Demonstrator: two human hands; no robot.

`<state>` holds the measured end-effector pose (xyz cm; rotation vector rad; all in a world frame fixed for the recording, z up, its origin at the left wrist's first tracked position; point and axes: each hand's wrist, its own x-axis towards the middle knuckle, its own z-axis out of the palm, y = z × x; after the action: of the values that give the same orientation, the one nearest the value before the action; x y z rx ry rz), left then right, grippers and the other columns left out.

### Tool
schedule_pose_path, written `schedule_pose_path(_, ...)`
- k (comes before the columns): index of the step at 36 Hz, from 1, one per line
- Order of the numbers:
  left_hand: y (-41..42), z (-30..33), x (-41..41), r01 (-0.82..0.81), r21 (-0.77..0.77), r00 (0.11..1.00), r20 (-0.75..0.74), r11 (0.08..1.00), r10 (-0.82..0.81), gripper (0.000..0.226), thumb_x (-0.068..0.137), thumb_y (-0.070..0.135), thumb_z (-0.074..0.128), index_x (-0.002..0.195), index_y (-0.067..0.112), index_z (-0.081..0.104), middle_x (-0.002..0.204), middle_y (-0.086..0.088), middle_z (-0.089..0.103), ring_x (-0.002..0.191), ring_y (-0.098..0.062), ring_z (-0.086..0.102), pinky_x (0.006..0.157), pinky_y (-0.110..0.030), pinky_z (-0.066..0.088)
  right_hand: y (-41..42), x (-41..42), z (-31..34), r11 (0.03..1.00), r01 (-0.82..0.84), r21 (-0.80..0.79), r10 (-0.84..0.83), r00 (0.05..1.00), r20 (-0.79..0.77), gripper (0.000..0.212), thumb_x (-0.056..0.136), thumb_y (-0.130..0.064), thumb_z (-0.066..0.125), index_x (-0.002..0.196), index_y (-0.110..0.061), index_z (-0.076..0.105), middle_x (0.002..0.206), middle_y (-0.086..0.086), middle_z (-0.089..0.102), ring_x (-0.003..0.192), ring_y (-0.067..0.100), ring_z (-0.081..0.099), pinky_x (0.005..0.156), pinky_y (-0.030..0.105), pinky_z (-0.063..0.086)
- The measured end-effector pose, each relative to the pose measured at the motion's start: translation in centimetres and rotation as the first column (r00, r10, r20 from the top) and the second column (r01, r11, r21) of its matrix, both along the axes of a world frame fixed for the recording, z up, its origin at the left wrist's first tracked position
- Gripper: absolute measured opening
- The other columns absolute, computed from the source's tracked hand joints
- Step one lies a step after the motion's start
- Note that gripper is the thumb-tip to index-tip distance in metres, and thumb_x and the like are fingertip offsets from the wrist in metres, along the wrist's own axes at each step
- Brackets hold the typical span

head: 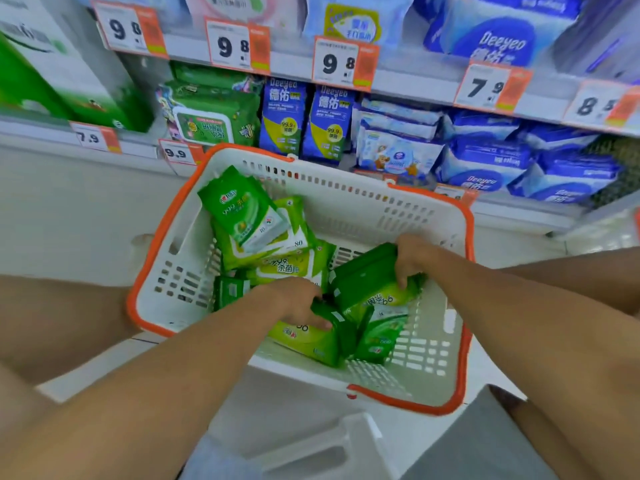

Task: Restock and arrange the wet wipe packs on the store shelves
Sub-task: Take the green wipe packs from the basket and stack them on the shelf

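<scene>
- Green wet wipe packs [263, 230] lie loose in a white basket [408, 216] with an orange rim; the far-left ones read "999" with Chinese characters, and one shows "80" at its corner.
- The left hand [294, 299] reaches into the near middle of the basket, its fingers curled onto a light green pack [304, 339] whose print is partly hidden.
- The right hand [415, 258] grips a dark green pack [367, 278] at the right side of the pile, thumb down over its edge.
- A small dark green pack [230, 289] stands on edge near the left wall of the basket.
- Beyond the basket, the shelf [415, 90] holds green packs [211, 116] at left, two upright blue "Deeyeo" packs [304, 123] marked "99.9" in the middle, and stacked blue-and-white packs [485, 161] to the right.
- Price tags [341, 64] along the shelf edges read 9.8, 9.8, 9.8, 7.9 and 8.5; lower tags at left read 7.9 and 9.9.
</scene>
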<state>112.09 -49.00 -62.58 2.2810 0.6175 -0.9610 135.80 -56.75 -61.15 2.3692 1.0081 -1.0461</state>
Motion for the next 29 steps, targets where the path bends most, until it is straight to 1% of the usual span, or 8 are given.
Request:
schedule_pose_path(5,1.6,0.4,0.9,-0.129,-0.144,0.987,-0.113,0.981,0.113,0.093,0.071,0.074,0.068,0.143,0.019,0.048,0.145,0.001,0.049,0.128,-0.022,0.050,0.104,-0.036,0.044,-1.4,-0.4,0.4,0.958,0.058,0.279,-0.012,0.986,-0.164,0.088,0.069,0.000,0.079,0.147,-0.020,0.046,0.141,0.011,0.054,0.127,0.030,0.052,0.102,0.031,0.047)
schedule_pose_path(9,2.6,-0.1,1.8,-0.372,-0.221,0.917,-0.236,0.902,0.321,0.093,0.067,0.084,0.061,0.133,0.019,0.055,0.125,0.004,0.055,0.117,-0.020,0.051,0.088,-0.038,0.050,-2.9,-1.6,0.4,0.875,0.063,0.480,0.068,0.966,-0.250,0.076,0.079,0.005,0.070,0.147,-0.019,0.047,0.144,0.011,0.052,0.132,0.029,0.050,0.110,0.030,0.040)
schedule_pose_path(13,2.1,-1.1,2.1,-0.266,-0.155,0.951,-0.205,0.951,0.232,0.083,0.071,0.076,0.065,0.130,0.018,0.058,0.129,0.000,0.054,0.108,-0.022,0.057,0.081,-0.035,0.054,-3.8,-1.1,0.5,0.867,-0.022,0.498,0.118,0.980,-0.161,0.072,0.080,0.007,0.071,0.145,-0.014,0.050,0.143,0.011,0.053,0.133,0.027,0.048,0.108,0.023,0.031)
schedule_pose_path(19,0.3,-1.2,2.4,-0.181,-0.122,0.977,-0.135,0.976,0.164,0.078,0.079,0.065,0.067,0.135,0.010,0.058,0.133,-0.007,0.058,0.116,-0.025,0.056,0.094,-0.032,0.047,-3.7,-0.4,0.7,0.842,-0.078,0.533,0.129,0.990,-0.060,0.016,0.087,-0.014,0.073,0.100,-0.003,0.075,0.092,0.011,0.071,0.089,0.026,0.064,0.087,0.036,0.050)
schedule_pose_path(23,0.8,-0.4,2.7,-0.242,-0.143,0.966,-0.129,0.960,0.224,0.083,0.069,0.068,0.074,0.128,0.011,0.061,0.127,-0.004,0.060,0.109,-0.022,0.059,0.092,-0.034,0.049,-2.2,-1.3,2.9,0.746,-0.156,0.647,0.213,0.977,-0.009,0.013,0.089,-0.015,0.071,0.090,-0.004,0.077,0.074,0.005,0.067,0.068,0.018,0.055,0.074,0.028,0.044)
schedule_pose_path(25,1.4,0.4,2.5,-0.277,-0.212,0.960,-0.096,0.937,0.262,0.100,0.056,0.071,0.079,0.137,0.016,0.054,0.135,-0.001,0.058,0.113,-0.020,0.059,0.096,-0.037,0.051,-0.7,-2.3,5.2,0.700,-0.181,0.691,0.223,0.974,0.029,0.013,0.089,-0.015,0.071,0.085,-0.005,0.078,0.067,0.001,0.064,0.058,0.012,0.051,0.068,0.027,0.042)
schedule_pose_path(27,2.0,1.6,2.0,-0.372,-0.320,0.927,-0.075,0.871,0.368,0.118,0.048,0.064,0.088,0.147,0.025,0.038,0.146,0.005,0.049,0.121,-0.019,0.057,0.097,-0.036,0.052,0.9,-3.2,8.2,0.689,-0.097,0.718,0.141,0.990,-0.001,0.020,0.086,-0.014,0.074,0.074,0.002,0.074,0.060,0.006,0.058,0.054,0.017,0.050,0.062,0.031,0.046)
schedule_pose_path(29,2.6,3.2,1.6,-0.467,-0.492,0.859,-0.054,0.735,0.510,0.117,0.058,0.041,0.094,0.152,0.034,0.024,0.151,0.006,0.042,0.126,-0.018,0.052,0.099,-0.035,0.050,2.0,-3.6,12.1,0.648,0.191,0.737,-0.047,0.976,-0.212,0.028,0.086,-0.009,0.074,0.070,0.011,0.064,0.052,0.011,0.055,0.047,0.021,0.055,0.061,0.040,0.055)
